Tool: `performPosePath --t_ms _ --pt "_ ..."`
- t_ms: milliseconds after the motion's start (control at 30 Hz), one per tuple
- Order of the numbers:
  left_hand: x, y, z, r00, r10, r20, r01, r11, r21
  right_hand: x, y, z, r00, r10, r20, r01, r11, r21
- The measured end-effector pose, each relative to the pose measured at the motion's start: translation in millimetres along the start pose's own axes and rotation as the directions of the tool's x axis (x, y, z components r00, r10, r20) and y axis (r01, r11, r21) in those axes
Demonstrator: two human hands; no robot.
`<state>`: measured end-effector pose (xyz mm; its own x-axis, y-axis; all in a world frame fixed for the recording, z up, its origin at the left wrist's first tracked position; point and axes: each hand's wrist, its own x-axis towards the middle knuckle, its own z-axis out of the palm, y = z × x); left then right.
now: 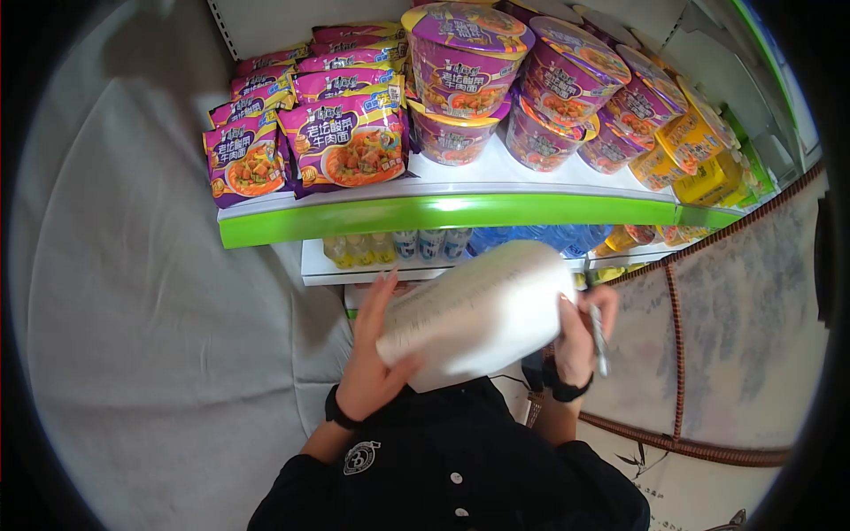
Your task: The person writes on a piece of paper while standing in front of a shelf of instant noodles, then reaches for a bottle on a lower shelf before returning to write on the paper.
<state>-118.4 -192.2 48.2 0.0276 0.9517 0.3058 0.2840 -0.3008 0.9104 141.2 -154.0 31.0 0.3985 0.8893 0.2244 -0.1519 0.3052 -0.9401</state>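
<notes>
A white pad of paper (482, 314) with faint, blurred lines of writing is held up in front of my chest, tilted and curved. My left hand (365, 367) grips its left end, with the thumb over the sheet and the fingers at the edge. At the other end, my right hand (577, 336) is closed on a slim, light-coloured pen (599, 343). The thumb of that hand also touches the paper's right edge. Black bands circle both wrists.
Ahead, a shelf with a green front edge (443, 215) carries purple noodle packets (345, 142), stacked purple noodle tubs (465, 66) and yellow tubs (695, 124). Bottles (429, 243) stand on the lower shelf. Grey cloth (159, 292) hangs at left; a brown-trimmed panel (744, 327) is at right.
</notes>
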Motion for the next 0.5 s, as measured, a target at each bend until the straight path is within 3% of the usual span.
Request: performPosePath --t_ms 33,67,100,133,167,200,233,267,300,400,467,500 --pt "-1 10 -7 1.000 0.000 0.002 0.000 1.000 0.002 -6 -21 2 0.995 -0.095 -0.032 0.095 0.996 -0.005" --pt "-6 17 -16 0.971 0.240 -0.015 -0.238 0.967 0.090 -10 -29 -3 0.972 -0.234 -0.005 0.234 0.970 0.060" --pt "-7 20 -20 0.884 0.467 -0.009 -0.458 0.871 0.178 -10 -35 1 0.904 -0.428 0.018 0.424 0.899 0.112" --pt "4 11 -8 0.883 0.469 -0.003 -0.461 0.869 0.177 -6 -43 10 0.872 -0.489 -0.009 0.485 0.861 0.153" --pt "24 -7 16 0.590 0.746 -0.309 -0.765 0.639 0.080 -2 -48 17 0.834 -0.550 -0.039 0.547 0.815 0.192" --pt "40 -15 29 0.173 0.785 -0.594 -0.951 0.290 0.106 4 -41 10 0.857 -0.508 -0.088 0.515 0.833 0.202" --pt "45 -15 18 0.166 0.788 -0.593 -0.954 0.281 0.105 11 -32 0 0.866 -0.499 -0.037 0.500 0.865 0.050" --pt "48 -14 -2 0.531 0.796 -0.292 -0.757 0.600 0.259 22 -19 0 0.927 -0.370 -0.054 0.369 0.929 -0.027" --pt "54 -14 -14 0.835 0.549 -0.034 -0.460 0.731 0.504 39 -10 9 0.968 -0.236 -0.081 0.227 0.969 -0.100" --pt "101 -47 5 0.889 0.457 -0.027 -0.364 0.741 0.565 73 38 28 0.991 -0.133 0.005 0.133 0.991 0.000" --pt "113 -60 13 0.890 0.415 -0.188 -0.254 0.794 0.552 85 63 37 0.991 -0.133 -0.032 0.137 0.973 0.186" --pt "116 -63 15 0.891 0.413 -0.188 -0.252 0.795 0.552 87 66 36 0.991 -0.132 -0.032 0.135 0.973 0.185"
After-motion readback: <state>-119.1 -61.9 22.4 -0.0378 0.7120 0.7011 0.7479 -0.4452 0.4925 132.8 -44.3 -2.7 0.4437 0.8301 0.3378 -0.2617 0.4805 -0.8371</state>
